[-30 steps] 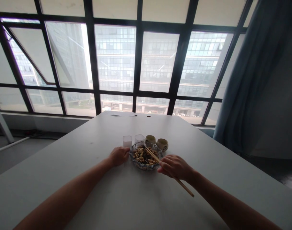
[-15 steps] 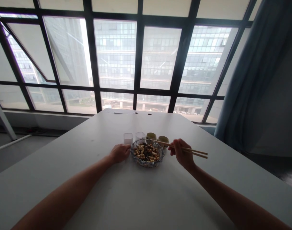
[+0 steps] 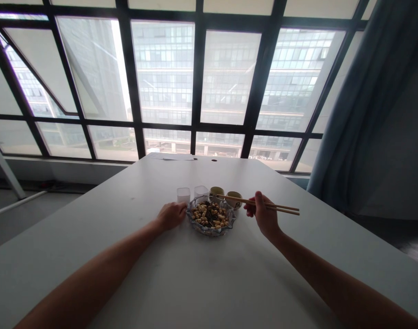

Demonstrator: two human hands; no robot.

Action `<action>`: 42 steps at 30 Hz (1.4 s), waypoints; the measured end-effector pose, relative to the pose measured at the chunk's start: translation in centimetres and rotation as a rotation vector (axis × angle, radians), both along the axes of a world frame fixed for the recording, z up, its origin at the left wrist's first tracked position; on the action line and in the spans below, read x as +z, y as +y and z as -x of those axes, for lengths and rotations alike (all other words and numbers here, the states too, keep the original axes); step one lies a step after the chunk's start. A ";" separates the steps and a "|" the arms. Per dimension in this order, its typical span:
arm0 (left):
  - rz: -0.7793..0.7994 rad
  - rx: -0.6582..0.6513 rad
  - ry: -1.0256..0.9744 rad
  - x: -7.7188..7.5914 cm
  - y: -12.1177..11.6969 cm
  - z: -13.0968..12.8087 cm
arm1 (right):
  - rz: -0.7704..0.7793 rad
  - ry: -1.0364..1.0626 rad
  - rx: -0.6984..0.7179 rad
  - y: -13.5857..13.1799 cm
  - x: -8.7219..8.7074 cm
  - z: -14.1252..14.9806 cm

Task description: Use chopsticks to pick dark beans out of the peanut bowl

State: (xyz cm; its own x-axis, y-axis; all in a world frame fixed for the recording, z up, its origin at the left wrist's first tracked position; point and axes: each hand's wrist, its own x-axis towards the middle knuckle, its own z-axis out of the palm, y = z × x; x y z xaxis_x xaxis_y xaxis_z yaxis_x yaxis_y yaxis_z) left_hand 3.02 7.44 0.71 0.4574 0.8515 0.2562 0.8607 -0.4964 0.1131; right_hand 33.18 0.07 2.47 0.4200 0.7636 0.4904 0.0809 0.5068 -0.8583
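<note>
A cut-glass bowl point(image 3: 198, 227) of pale nuts mixed with dark bits stands on the white table point(image 3: 181, 278). My left hand point(image 3: 171, 215) rests against the bowl's left rim, fingers curled on it. To the bowl's right, my right hand point(image 3: 264, 214) holds a pair of wooden chopsticks point(image 3: 284, 208) nearly level above the table. Their tips point(image 3: 218, 197) hover over the bowl's far right edge, near the small cups.
Behind the bowl stand two clear plastic cups point(image 3: 183, 194) and two small ceramic cups point(image 3: 234, 198) in a row. A paper sheet point(image 3: 171, 156) lies at the table's far edge by the large window. A blue curtain point(image 3: 363, 105) hangs at the right.
My right hand lifted the chopsticks off the bowl and swung them from pointing at me to lying level, tips toward the bowl. The left hand stayed on the rim.
</note>
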 end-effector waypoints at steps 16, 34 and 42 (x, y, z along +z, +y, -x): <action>-0.078 0.041 -0.203 -0.6 0.4 0.1 | 0.067 0.115 0.018 0.6 -0.7 -0.4; -0.069 0.143 -0.174 -0.8 0.8 0.2 | 0.068 0.084 0.009 0.6 -0.7 -0.4; -0.096 0.200 -0.190 -0.6 1.0 0.4 | 0.067 0.098 0.024 0.5 -0.6 -0.4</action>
State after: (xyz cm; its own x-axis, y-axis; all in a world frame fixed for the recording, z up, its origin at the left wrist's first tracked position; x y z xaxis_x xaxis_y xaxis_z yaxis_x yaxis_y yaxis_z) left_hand 2.62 8.45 0.09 0.2192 0.8876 0.4050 0.9105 -0.3353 0.2420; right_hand 33.55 0.55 1.84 0.4448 0.8034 0.3958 -0.0163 0.4491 -0.8933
